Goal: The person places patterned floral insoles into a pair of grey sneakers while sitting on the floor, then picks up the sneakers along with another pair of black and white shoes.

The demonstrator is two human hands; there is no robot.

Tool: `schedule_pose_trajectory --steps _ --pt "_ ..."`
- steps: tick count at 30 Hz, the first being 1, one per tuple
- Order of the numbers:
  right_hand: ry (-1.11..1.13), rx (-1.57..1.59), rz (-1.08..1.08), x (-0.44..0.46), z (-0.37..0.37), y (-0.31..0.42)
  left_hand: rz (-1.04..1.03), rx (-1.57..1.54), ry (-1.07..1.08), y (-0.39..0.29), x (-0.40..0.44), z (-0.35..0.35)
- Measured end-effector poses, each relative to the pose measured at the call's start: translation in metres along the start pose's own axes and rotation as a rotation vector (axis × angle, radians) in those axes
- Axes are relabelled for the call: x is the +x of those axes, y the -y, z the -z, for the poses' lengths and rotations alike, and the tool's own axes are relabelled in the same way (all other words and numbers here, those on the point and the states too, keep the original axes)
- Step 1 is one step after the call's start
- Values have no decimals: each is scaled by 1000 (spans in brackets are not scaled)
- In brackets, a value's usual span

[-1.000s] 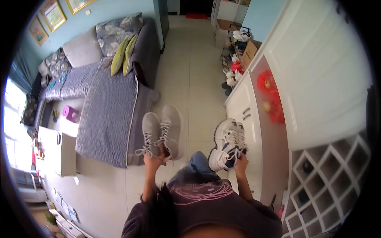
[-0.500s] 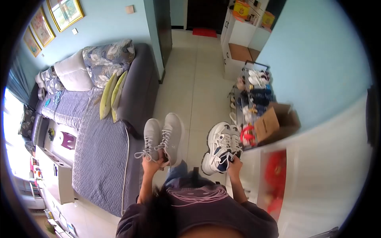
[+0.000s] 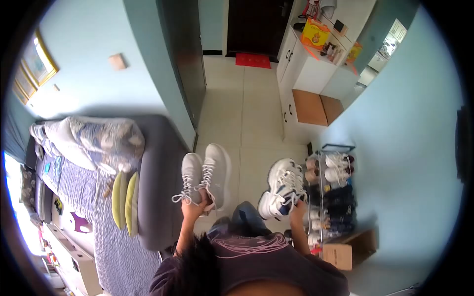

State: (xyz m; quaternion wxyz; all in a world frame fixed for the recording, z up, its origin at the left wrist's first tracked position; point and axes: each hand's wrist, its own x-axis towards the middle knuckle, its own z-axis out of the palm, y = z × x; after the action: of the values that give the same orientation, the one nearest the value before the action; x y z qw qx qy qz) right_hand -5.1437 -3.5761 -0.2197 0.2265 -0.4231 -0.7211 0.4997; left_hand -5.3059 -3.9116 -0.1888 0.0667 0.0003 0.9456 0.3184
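Note:
A pair of grey lace-up shoes (image 3: pixel 216 172) hangs from my left hand (image 3: pixel 193 209), whose fingers are closed on the heel openings, toes pointing away from me. My right hand (image 3: pixel 297 213) is closed on the heels of a pair of white sneakers (image 3: pixel 282 185) with dark blue patches, off to the right of the grey pair. Both pairs are held up in front of my body, above the tiled floor. The two hands are well apart.
A shoe rack (image 3: pixel 322 192) with several shoes stands at the right wall, a cardboard box (image 3: pixel 337 256) near its lower end. The grey sofa (image 3: pixel 159 182) is at left. Farther ahead are a white cabinet (image 3: pixel 296 118), a red mat (image 3: pixel 253 60) and a dark door (image 3: pixel 259 27).
The view has moved forward past the sofa, and the shoe rack, cabinet and door appear closer. The white cupboard at right has left the view. Both hands still hold their shoes.

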Motion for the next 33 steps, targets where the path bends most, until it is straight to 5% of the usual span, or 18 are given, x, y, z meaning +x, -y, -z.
schedule_pose_trajectory --steps 5,10,15,18,20,23,25,27,28,31,33 --pt "22 -227 -103 144 -53 -6 -187 -208 -38 -78 165 -57" --pt "-104 -397 -113 302 -138 -3 -155 32 -76 -132 317 -119" --pt "73 -367 -16 450 -226 79 -67 64 -74 -189 431 -109" --pt "186 31 90 522 -289 108 -51 90 -39 -201 505 -113" --pt "186 -86 105 563 -333 115 10 -185 8 -202 561 -124" --pt "100 -231 55 594 -389 166 -15 -198 173 -169 664 -169" --pt "47 -307 71 615 -424 189 -216 -115 83 -182 734 -191" --pt "-3 -416 43 639 -453 179 -116 -102 59 -159 792 -231" --pt "-13 -422 1 648 -458 179 -291 34 160 -172 825 -229" --pt "-121 -402 -29 638 -450 154 -256 -139 389 -245 823 -194" --pt "-205 -383 -54 641 -457 144 -335 -174 322 -222 851 -238"
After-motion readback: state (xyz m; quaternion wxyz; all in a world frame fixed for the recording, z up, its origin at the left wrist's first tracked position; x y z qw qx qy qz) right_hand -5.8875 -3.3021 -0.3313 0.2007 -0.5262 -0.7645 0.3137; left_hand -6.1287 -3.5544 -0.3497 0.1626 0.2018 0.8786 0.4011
